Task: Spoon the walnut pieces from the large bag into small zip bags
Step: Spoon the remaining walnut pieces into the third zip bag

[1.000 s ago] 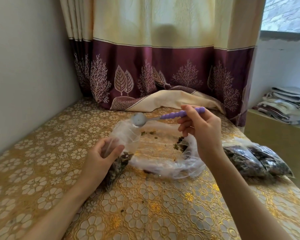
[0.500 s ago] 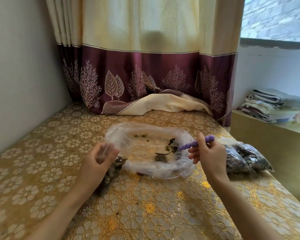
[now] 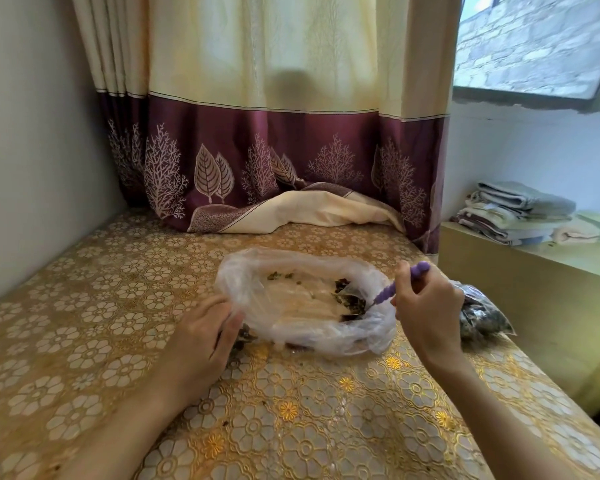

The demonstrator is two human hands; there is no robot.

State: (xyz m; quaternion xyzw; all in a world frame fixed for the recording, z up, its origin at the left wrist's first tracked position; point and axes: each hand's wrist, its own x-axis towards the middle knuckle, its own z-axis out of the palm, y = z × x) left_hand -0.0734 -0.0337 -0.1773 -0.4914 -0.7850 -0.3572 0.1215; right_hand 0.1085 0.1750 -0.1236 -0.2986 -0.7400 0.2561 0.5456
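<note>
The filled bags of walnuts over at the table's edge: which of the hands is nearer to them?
Right. The right hand, holding the purple spoon, is just beside the filled bags. The left hand is across the large bag, at its opposite side.

- One large clear plastic bag (image 3: 305,327), lying open on the desk
- One purple beaded-handle spoon (image 3: 388,294)
- One small zip bag (image 3: 240,339) at the left hand, mostly hidden
- Filled small clear zip bags (image 3: 478,315) at the right: at least one, exact count unclear
- Two bare hands
- One stack of folded towels (image 3: 513,211)
</note>
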